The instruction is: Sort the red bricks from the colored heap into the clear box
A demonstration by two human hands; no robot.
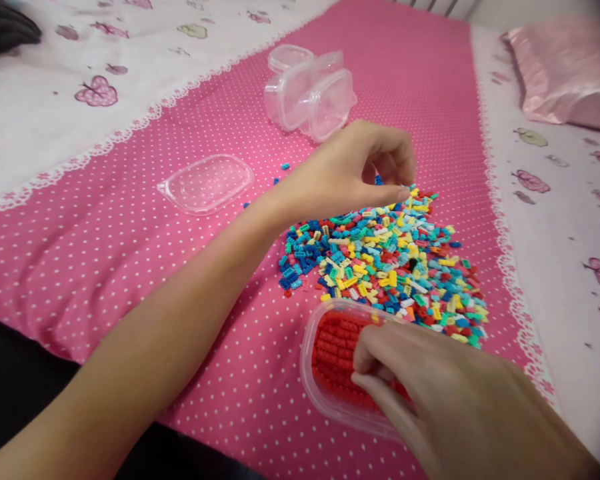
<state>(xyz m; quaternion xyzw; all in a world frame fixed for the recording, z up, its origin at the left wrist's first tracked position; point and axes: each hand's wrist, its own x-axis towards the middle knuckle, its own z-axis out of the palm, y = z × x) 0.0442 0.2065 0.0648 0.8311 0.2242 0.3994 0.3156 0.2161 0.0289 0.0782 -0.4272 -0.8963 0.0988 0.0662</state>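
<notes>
Nearest the camera, bare right hand (430,380), narrow in grip, above red plastic bricks (333,347) in a clear oval plastic container (306,363), partly hidden. Cannot tell of any pinched brick. Beyond, bare left hand (355,163), loosely curled in grip, hold impossible to tell, above a multicoloured heap of small plastic bricks (370,267). Further out, clear oval plastic lid (207,185) on pink dotted cloth (260,373).

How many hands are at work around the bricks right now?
2: the left hand over the far part of the multicoloured brick pile, the right hand over the clear plastic container of red bricks.
</notes>
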